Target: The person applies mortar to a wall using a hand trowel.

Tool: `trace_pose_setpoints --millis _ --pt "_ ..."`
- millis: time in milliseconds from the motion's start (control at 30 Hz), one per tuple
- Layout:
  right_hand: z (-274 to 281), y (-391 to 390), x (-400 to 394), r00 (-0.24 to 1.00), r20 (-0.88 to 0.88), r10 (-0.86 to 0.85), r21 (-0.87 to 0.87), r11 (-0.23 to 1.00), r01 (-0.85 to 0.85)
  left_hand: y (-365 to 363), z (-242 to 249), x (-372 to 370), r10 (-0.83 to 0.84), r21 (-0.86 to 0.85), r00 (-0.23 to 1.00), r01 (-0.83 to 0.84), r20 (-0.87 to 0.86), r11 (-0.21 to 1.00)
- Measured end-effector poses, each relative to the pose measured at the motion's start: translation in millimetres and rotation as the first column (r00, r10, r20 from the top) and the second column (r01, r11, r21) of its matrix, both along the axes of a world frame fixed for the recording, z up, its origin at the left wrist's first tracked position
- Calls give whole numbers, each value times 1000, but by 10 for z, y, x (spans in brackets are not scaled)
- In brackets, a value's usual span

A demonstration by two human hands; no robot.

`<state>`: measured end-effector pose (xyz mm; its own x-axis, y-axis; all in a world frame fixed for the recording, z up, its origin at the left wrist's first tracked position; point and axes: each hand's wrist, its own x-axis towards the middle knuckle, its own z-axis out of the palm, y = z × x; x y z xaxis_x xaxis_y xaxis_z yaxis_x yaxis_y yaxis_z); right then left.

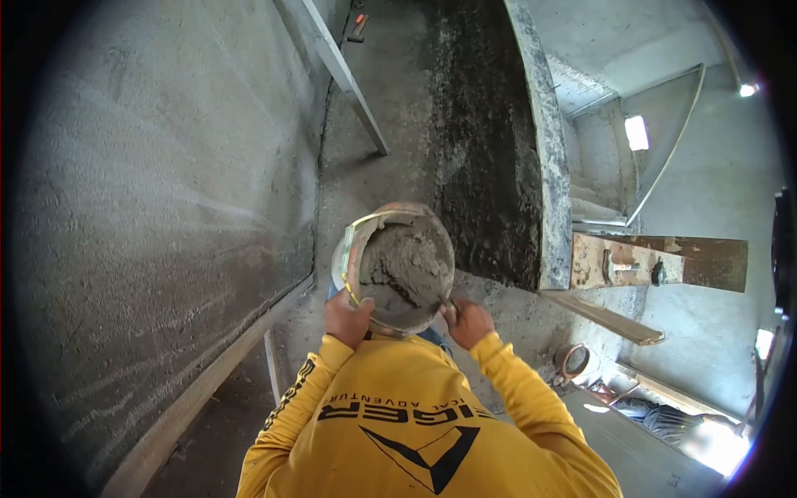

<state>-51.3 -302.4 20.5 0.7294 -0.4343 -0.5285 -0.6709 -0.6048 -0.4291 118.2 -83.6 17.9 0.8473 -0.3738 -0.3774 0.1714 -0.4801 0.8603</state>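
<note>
A round bucket (347, 257) of wet grey mortar (411, 257) is in front of my body, its opening facing up toward me. My left hand (349, 319) is closed on the near left of its rim, with the thumb over the edge. On the near right side, my right hand (470, 322) is closed at the rim; the fingers beneath are hidden. The mortar surface is uneven, with a darker hollow along its near part. A yellow strip runs along the left of the rim.
A rough plastered wall (183, 183) rises on the left, with a wooden plank (207, 390) at its foot. A pale bar (349, 83) slants ahead. To the right are a dark-sided low wall (490, 149), a board (627, 264) holding tools, and another bucket (574, 360).
</note>
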Motion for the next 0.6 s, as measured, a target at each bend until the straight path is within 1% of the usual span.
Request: trace_pose_setpoints --millis 67,100,133,167,233,267,300,333,400,433,500,533,567,600 --pt "178 -58 -87 999 25 -33 18 999 33 -18 -32 3 20 10 999 -20 -38 1000" --pt "268 -85 -66 997 48 -61 20 998 60 -9 -117 31 -36 87 999 36 -6 996" --pt "320 -133 -12 993 79 -84 21 996 82 -34 -182 51 -15 59 1000 17 -27 998" --pt "310 -179 30 992 103 -68 -5 998 69 -43 -238 64 5 34 999 -4 -47 999" --pt "341 -251 243 988 134 -73 -61 995 81 -47 -331 119 31 15 997 -30 -69 999" --pt "350 -265 383 986 148 -73 -84 993 86 -15 -342 154 24 57 994 -18 -109 998" --pt "361 -339 690 988 152 -38 -91 994 52 -31 -333 255 12 94 989 2 -150 996" --pt "363 -337 877 973 231 -8 -85 996 29 6 -322 267 7 140 981 20 -194 990" --pt "362 -334 1226 920 389 50 -80 997 -21 49 -340 268 15 103 994 -3 -108 995" --pt "367 -347 1428 887 453 88 -50 996 -73 32 -321 304 22 82 998 -17 -61 997" --pt "378 -420 1834 801 579 152 -5 983 -183 -13 -133 423 49 58 992 -42 -116 997" --pt "376 -494 2018 814 570 111 92 976 -198 -31 -58 491 61 48 988 -55 -142 997" --pt "371 -587 2209 827 558 72 188 959 -211 -24 -73 529 74 33 990 -70 -123 997" --pt "377 -715 2410 840 541 36 282 933 -222 7 -99 574 53 38 992 -49 -118 998"
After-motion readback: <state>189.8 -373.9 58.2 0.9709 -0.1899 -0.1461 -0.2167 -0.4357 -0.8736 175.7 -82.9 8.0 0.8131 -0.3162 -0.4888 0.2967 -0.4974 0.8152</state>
